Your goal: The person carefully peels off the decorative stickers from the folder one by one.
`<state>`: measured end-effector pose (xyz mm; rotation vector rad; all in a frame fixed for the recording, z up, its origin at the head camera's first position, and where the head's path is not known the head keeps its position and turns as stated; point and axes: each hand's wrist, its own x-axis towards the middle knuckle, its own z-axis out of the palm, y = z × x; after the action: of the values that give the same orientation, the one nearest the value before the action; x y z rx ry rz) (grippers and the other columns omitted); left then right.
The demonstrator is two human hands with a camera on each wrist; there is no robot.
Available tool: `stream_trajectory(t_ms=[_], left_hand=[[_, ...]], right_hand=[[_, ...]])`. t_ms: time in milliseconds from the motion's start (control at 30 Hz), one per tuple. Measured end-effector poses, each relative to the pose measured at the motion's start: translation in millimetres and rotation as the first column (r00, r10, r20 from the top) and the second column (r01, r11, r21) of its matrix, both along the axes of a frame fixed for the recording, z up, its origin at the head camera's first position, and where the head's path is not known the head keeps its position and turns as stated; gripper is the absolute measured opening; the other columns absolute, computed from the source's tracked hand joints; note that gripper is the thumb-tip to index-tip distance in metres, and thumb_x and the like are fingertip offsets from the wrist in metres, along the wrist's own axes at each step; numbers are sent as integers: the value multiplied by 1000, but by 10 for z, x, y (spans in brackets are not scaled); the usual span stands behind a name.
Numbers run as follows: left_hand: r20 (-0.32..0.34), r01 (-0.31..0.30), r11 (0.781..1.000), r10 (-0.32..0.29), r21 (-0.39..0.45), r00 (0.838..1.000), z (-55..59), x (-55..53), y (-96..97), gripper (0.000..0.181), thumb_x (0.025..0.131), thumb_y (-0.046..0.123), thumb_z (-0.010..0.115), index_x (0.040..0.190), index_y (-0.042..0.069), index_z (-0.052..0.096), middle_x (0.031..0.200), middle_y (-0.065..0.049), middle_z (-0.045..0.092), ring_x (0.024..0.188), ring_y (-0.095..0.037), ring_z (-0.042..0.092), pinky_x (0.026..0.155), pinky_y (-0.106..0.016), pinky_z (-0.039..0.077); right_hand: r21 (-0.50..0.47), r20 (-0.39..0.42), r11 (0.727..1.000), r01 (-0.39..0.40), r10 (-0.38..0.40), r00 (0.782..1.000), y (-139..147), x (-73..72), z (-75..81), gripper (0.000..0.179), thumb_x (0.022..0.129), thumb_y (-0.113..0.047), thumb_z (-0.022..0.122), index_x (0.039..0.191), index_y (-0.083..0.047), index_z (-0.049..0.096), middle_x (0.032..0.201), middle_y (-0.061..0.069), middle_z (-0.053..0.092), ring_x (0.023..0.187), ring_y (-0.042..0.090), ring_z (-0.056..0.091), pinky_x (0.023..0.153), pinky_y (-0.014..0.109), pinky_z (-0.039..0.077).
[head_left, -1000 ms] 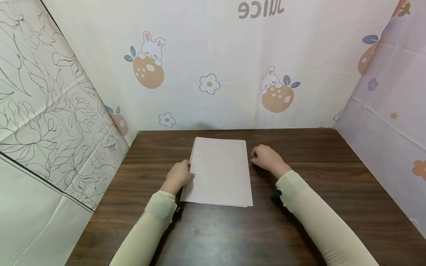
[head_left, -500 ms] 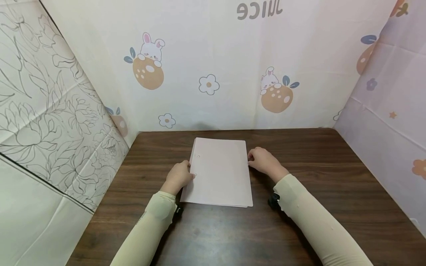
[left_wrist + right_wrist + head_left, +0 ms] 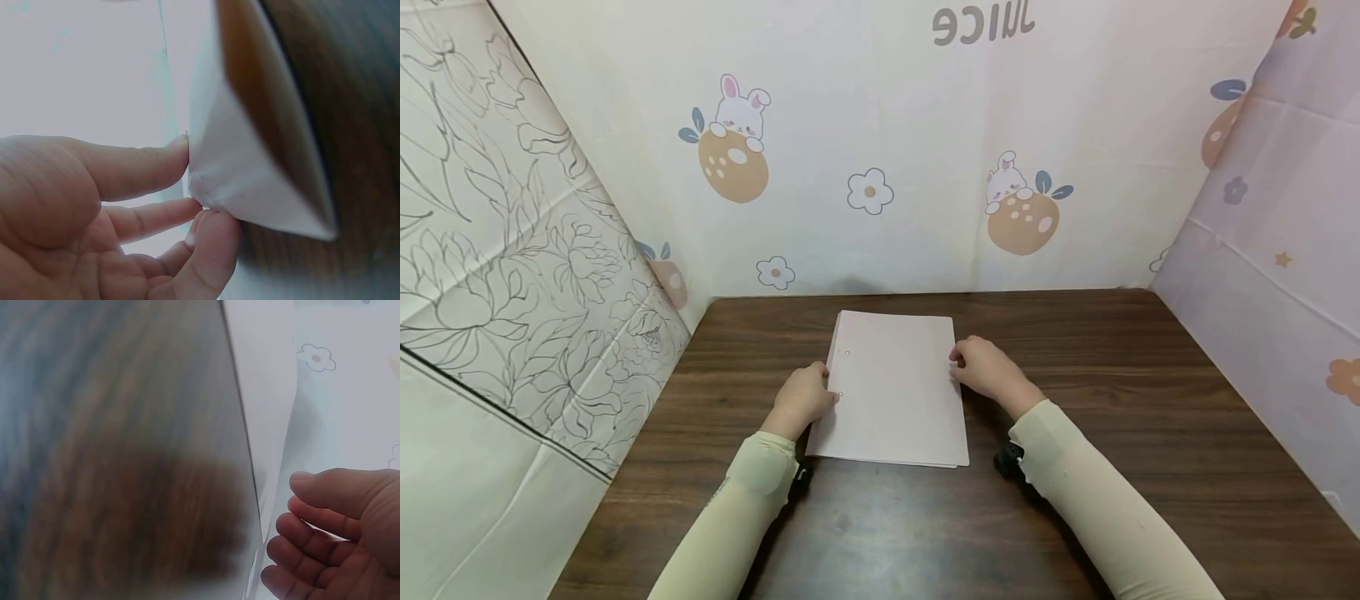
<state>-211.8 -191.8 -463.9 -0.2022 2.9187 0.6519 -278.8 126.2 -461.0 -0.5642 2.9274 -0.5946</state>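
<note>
A pale folder [image 3: 895,387] lies closed on the dark wooden table, with two small holes near its left edge. On that edge my left hand [image 3: 799,402] pinches the folder, thumb on top and fingers around the side. The left wrist view shows the thumb and fingers of that hand [image 3: 137,212] at the folded spine [image 3: 225,169], whose end gapes in a triangle. My right hand [image 3: 992,372] is at the right edge, its thumb and index finger apart and overlapping the border. In the right wrist view, loosely bent fingers [image 3: 300,540] hold nothing beside the folder's edge [image 3: 265,381].
The brown table [image 3: 1112,400] extends on both sides of the folder and in front of it. Behind stands a cloth backdrop [image 3: 872,125] printed with rabbits and flowers. Further cloths [image 3: 497,208] enclose the left and right sides.
My right hand has moved left and slightly nearer, from beside the folder to its right edge. The left hand and the folder have stayed in place.
</note>
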Motion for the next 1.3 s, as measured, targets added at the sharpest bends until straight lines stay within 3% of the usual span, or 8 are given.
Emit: stream_trajectory(t_ms=[533,867,1300], left_hand=[[2,-3,1000,3,-4,1000,7,8,1,53,93,26,76,138,4,58,132,-21,66,107,-33,69,80,-46,59],[7,5,1000,-5,1,1000,23,22,10,53,94,27,75,139,5,58,133,-22,65,108,-34,69,82,-47,58],[9,1,1000,-1,12,1000,32,27,4,54,94,26,75,139,4,57,134,-22,64,110,-34,68,83,-47,58]], right_hand=[[-69,37,997,30,-28,999,-76,146,-1,30,95,-20,73,118,-1,70,109,12,65,95,24,61,86,43,55],[-67,43,996,57,-54,998,-122,219,-9,32,97,-23,70,121,-2,70,120,14,69,106,28,67,92,52,51],[-58,58,996,73,-70,996,-117,267,-22,33,95,-17,69,119,5,68,108,16,71,94,25,65,85,43,57]])
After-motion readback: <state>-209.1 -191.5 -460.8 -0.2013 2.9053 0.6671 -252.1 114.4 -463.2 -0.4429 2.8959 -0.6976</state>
